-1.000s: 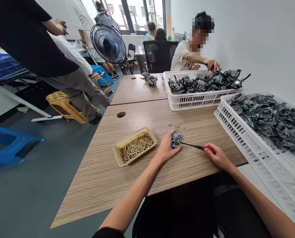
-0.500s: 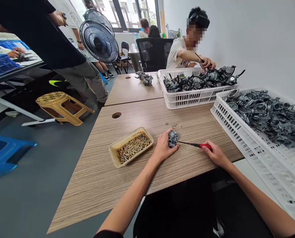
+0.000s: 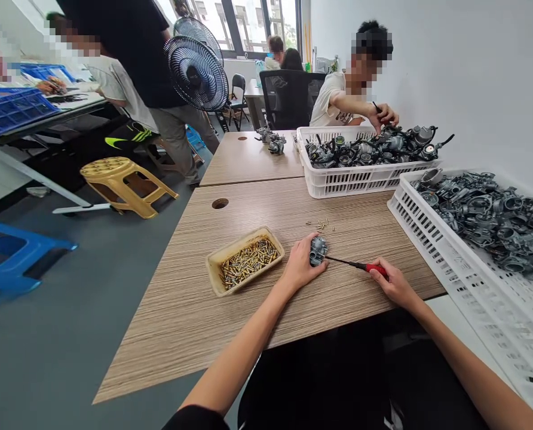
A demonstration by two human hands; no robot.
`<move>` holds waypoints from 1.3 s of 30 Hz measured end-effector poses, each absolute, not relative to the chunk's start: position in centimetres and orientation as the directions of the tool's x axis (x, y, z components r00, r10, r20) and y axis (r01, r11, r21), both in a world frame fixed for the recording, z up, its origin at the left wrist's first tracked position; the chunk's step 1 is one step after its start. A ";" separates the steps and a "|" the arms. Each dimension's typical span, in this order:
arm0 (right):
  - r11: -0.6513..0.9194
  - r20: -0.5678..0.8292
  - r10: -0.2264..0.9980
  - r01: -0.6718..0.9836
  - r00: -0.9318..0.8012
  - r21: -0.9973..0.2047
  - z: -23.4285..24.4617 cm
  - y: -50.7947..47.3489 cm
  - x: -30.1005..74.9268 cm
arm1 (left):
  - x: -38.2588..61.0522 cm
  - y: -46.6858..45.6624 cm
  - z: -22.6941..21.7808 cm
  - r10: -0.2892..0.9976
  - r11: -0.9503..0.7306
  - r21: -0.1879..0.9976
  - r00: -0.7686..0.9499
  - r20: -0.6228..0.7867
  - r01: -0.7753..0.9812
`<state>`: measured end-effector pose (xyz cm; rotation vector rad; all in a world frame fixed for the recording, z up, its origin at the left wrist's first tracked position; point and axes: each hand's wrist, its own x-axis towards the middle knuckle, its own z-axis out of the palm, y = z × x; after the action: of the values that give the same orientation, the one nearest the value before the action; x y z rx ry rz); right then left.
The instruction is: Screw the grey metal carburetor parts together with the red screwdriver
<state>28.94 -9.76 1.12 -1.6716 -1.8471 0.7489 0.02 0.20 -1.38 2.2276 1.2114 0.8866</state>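
On the wood-grain table, my left hand [image 3: 300, 263] is closed around a small grey metal carburetor body [image 3: 319, 249], pressing it to the tabletop. My right hand [image 3: 392, 282] grips the red handle of a screwdriver [image 3: 376, 270]. Its thin dark shaft points left, and the tip meets the carburetor's right side. Just beyond the carburetor lie several small brass jets [image 3: 322, 225]. Left of my left hand stands a beige tub [image 3: 213, 276] filled with many small brass and grey pieces [image 3: 250, 264].
A white crate [image 3: 333, 189] of carburetors stands at the back, where a co-worker's hand [image 3: 386, 114] reaches in. Another white crate [image 3: 432, 245] of metal bodies is at the right. Two carburetors [image 3: 273, 142] sit on the far table. A yellow stool [image 3: 123, 179] and a fan [image 3: 196, 74] are left.
The view has shifted slightly, so the scene sits a little further right. My hands keep the same hold on the carburetor and screwdriver. The standing person at left has changed posture.
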 end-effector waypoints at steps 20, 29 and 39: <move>0.084 0.001 0.993 0.721 -0.115 -0.688 1.5 -10.0 28.6 | 0.1 0.2 -1.4 0.864 -0.498 0.657 0.390 0.319 0.565; 0.092 0.024 0.995 0.750 -0.101 -0.655 1.0 -10.1 28.7 | 0.1 0.1 -1.4 0.860 -0.506 0.647 0.393 0.325 0.570; 0.108 0.018 0.992 0.744 -0.128 -0.660 1.5 -10.2 28.5 | 0.1 0.2 -1.4 0.862 -0.502 0.652 0.393 0.321 0.568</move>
<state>28.54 -10.16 1.45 -1.6853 -1.9302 0.7104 0.12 0.16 -1.39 2.2147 1.2271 0.8954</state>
